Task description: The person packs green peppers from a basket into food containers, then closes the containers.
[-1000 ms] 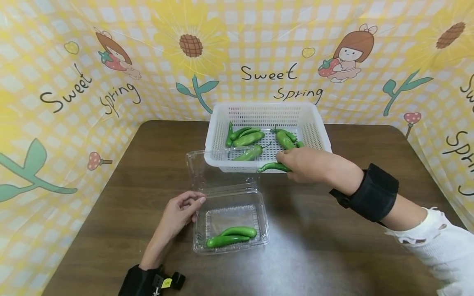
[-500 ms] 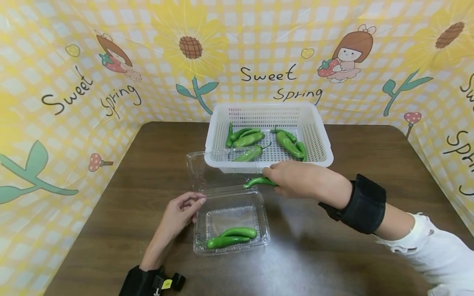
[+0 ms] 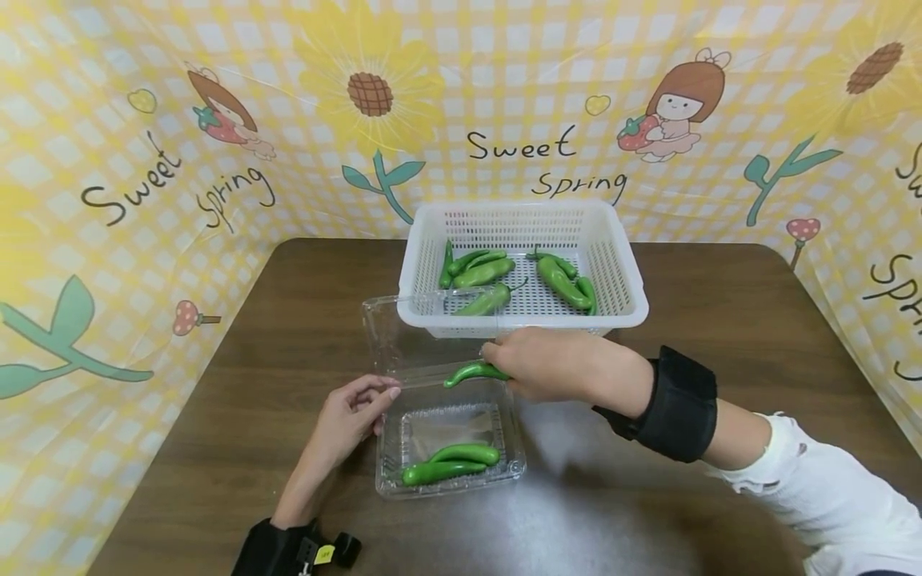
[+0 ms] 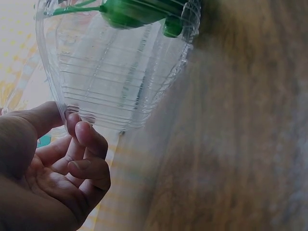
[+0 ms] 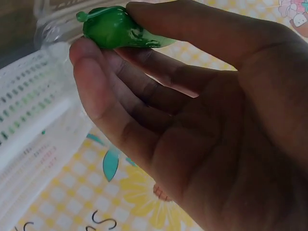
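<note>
My right hand (image 3: 529,364) pinches a green pepper (image 3: 471,373) by its thick end and holds it over the back edge of a clear plastic clamshell box (image 3: 507,416). The right wrist view shows thumb and fingers closed on the pepper (image 5: 115,28). Two green peppers (image 3: 450,462) lie inside the box. My left hand (image 3: 353,412) touches the box's left rim with curled fingertips; in the left wrist view the fingers (image 4: 89,144) sit against the box wall (image 4: 110,82). The box lid (image 3: 403,336) stands open behind.
A white perforated basket (image 3: 619,280) with several green peppers (image 3: 558,276) stands behind the box on the brown table (image 3: 720,320). A yellow checked backdrop surrounds the table on three sides.
My right hand has carried the pepper from the basket's front rim leftward and toward me, to above the clear box. The left hand has stayed at the box's rim.
</note>
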Demonstrator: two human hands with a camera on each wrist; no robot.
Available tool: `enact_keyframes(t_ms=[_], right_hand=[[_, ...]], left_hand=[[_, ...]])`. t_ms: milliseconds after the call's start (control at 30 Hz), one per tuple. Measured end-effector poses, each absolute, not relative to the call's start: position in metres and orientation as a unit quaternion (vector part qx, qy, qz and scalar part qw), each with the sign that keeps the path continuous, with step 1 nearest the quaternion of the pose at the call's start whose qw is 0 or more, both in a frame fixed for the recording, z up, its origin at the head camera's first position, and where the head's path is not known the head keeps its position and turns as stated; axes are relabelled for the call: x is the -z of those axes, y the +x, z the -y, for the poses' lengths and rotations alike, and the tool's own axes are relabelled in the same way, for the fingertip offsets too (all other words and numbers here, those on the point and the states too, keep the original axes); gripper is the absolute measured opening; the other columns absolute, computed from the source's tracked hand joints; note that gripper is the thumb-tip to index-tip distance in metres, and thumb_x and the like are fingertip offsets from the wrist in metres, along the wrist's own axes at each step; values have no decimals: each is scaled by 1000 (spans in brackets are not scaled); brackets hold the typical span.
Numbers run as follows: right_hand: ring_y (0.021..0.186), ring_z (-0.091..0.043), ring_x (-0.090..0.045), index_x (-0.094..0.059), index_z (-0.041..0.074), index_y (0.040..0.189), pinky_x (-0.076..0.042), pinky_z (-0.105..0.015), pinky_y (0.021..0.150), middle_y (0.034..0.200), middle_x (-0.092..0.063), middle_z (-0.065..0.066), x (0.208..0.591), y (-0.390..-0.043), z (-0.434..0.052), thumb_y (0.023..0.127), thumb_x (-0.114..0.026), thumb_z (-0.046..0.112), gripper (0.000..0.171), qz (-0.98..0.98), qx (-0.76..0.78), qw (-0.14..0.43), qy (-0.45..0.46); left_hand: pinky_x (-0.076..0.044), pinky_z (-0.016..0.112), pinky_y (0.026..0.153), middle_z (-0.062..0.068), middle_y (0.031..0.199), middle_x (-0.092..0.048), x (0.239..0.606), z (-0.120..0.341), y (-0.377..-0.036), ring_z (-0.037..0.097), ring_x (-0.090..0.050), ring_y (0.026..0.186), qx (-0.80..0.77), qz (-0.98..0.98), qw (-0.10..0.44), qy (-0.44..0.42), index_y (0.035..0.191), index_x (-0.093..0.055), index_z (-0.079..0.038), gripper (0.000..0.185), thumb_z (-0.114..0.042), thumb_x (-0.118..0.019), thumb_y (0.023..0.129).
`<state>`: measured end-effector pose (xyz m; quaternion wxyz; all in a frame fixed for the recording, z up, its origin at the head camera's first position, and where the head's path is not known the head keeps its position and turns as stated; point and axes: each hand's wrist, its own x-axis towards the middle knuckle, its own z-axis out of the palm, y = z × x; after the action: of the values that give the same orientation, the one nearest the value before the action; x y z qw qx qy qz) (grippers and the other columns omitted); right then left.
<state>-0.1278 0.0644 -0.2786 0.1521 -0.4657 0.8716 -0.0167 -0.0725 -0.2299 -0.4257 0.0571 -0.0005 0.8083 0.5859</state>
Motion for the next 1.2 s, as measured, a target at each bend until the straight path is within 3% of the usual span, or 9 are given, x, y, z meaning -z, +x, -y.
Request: enact_keyframes(t_ms=[333, 600, 833, 1200], right_hand=[[88, -21, -66, -61, 5, 110, -56, -32, 77, 96, -66, -7, 295, -119, -42, 93, -65, 7, 17, -858, -5, 173, -483], [77, -15, -59, -62, 8, 103, -50, -29, 68, 86, -63, -1, 309, -117, -27, 94, -67, 13, 11, -851, -32, 192, -487], [74, -12, -53, -63, 9, 117, -43, -26, 64, 88, -63, -1, 320, -116, -19, 96, -65, 13, 21, -848, -59, 200, -487], [73, -11, -52, -63, 9, 117, -43, -25, 64, 88, -63, -2, 339, -117, -11, 97, -61, 9, 20, -839, -68, 223, -491]], left_hand=[[-36, 22, 43, 5, 64, -56, 427, 229, -73, 18, -50, 51, -588, -806, 60, -4, 114, -67, -6, 30, -30, -67, 96], [-37, 22, 43, 4, 64, -57, 428, 229, -72, 17, -52, 51, -593, -803, 57, 4, 114, -67, -5, 28, -27, -66, 97], [-37, 22, 43, 5, 63, -56, 426, 228, -73, 18, -50, 50, -592, -804, 58, 6, 113, -67, -8, 26, -28, -66, 97], [-38, 23, 43, 5, 64, -56, 427, 228, -74, 21, -51, 51, -589, -806, 59, 6, 113, -67, -7, 27, -29, -65, 97]])
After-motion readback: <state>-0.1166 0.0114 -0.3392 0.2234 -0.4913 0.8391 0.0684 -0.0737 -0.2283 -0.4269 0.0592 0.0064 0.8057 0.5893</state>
